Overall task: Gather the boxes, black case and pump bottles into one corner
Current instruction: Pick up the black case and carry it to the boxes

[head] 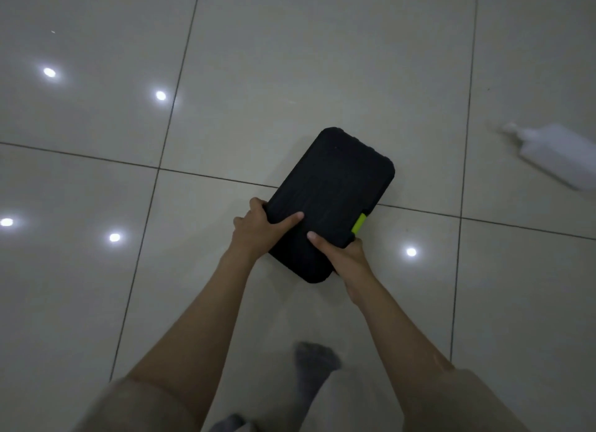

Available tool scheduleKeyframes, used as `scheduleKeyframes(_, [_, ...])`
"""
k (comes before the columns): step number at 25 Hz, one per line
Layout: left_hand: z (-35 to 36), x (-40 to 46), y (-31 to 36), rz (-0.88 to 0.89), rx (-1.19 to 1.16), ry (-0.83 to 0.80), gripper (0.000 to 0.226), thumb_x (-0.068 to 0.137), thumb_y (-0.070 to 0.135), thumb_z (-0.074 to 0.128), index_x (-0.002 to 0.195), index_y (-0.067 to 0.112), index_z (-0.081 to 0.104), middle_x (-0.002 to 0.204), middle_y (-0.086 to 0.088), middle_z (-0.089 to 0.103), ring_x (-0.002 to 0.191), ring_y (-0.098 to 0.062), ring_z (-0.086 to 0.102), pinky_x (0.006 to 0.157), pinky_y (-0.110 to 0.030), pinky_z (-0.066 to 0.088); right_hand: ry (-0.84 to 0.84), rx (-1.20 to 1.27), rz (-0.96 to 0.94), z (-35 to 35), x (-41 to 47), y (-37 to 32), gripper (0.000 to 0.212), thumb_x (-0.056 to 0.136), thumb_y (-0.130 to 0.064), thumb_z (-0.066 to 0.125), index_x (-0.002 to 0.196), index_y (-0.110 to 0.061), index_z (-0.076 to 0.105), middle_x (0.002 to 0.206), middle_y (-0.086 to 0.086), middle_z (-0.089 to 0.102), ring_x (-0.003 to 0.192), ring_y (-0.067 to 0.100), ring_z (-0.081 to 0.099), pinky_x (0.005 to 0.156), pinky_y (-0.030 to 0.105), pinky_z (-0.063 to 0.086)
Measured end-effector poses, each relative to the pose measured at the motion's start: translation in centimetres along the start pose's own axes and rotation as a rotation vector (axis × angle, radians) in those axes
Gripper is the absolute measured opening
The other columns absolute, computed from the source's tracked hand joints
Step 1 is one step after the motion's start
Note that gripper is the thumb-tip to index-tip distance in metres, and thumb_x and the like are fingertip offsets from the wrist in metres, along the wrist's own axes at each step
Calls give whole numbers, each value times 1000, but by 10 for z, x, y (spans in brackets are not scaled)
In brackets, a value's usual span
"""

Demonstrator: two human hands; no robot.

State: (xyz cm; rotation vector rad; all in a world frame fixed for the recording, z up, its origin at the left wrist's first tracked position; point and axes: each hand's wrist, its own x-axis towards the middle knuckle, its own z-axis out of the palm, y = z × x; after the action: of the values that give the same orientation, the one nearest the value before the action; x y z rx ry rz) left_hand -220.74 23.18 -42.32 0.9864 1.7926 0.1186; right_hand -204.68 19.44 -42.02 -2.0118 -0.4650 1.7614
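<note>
Both hands grip the near end of the case point(332, 193), one on each long side. On the left edge, the left hand point(258, 230) has its thumb laid across the top face and its fingers curled around the side. At the near right corner, the right hand point(343, 254) sets its thumb on top and tucks its fingers underneath.

Flat, black and rectangular, the case has rounded corners and faint ribs running along its lid. A lime-green latch point(358, 223) sits on its right edge, just beyond the right hand. It is held out in front of the person above the floor point(290, 60), angled so that its far end points up and to the right.

Pale glossy tiles with dark grout lines cover the floor, dotted with bright reflections of ceiling lights. A white pump bottle point(554, 156) lies on its side on the tiles at the right edge of view, blurred and well apart from the case. Near the bottom of the view, a foot in a grey sock point(316, 360) shows between the forearms, with light trousers at the lower edge.
</note>
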Motion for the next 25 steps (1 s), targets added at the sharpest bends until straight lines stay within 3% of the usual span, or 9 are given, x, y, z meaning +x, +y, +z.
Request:
scheduleKeyframes(4, [-29,-30,-16,-83,-83,-15,72,65,67,65,105,16,34,107,-4,49,104,-25,53,82,-37,50,-104,-32,76,12,-34,-1,87,58,-41,83,126,-11,37,120,-1,56,101,15,59,59,24,50])
scheduleKeyframes(6, [-47,-63,-32,-163,-174,0,72,67,63,66,108,11,36,108,-5,49,97,-23,53,72,-31,48,-149,-35,103,24,-60,-1,89,56,-41,84,127,-10,40,121,4,59,99,15,62,57,22,53])
scheduleKeyframes(9, [-75,-127,-66,-310,-368,1,81,69,60,66,119,3,36,113,-10,50,97,-24,54,70,-30,48,-201,-157,113,51,-114,-6,94,49,-44,86,123,-8,42,116,4,60,96,16,62,58,23,53])
scheduleKeyframes(12, [-107,-206,-101,-407,-582,77,72,74,53,65,117,2,38,113,-11,51,82,-15,56,52,-21,46,-279,-306,59,87,-187,-18,71,63,-31,83,110,-13,33,99,-7,50,91,11,56,65,22,50])
scheduleKeyframes(14, [-133,-261,-122,-430,-736,135,69,72,55,67,114,9,37,112,-9,52,81,-10,55,56,-21,48,-362,-420,10,114,-236,-26,66,66,-28,81,106,-15,31,96,-10,47,88,7,54,68,22,50])
scheduleKeyframes(18, [-198,-359,-172,-387,-992,225,96,45,72,66,121,19,41,115,-3,58,99,-17,61,77,-29,52,-559,-659,-89,180,-330,-42,67,63,-31,83,105,-15,34,103,-6,51,98,14,58,86,36,53])
scheduleKeyframes(22, [-258,-441,-211,-278,-1285,403,75,70,64,60,129,21,42,120,-1,59,102,-16,63,72,-23,53,-791,-919,-177,251,-417,-42,71,58,-37,83,106,-17,35,111,-1,54,100,15,60,87,37,54])
scheduleKeyframes(25, [-283,-503,-241,-330,-1408,687,70,75,60,59,133,24,41,122,-1,57,104,-18,60,75,-27,51,-957,-1080,-216,306,-478,-29,69,63,-34,82,109,-18,33,106,-5,52,95,10,59,79,29,55])
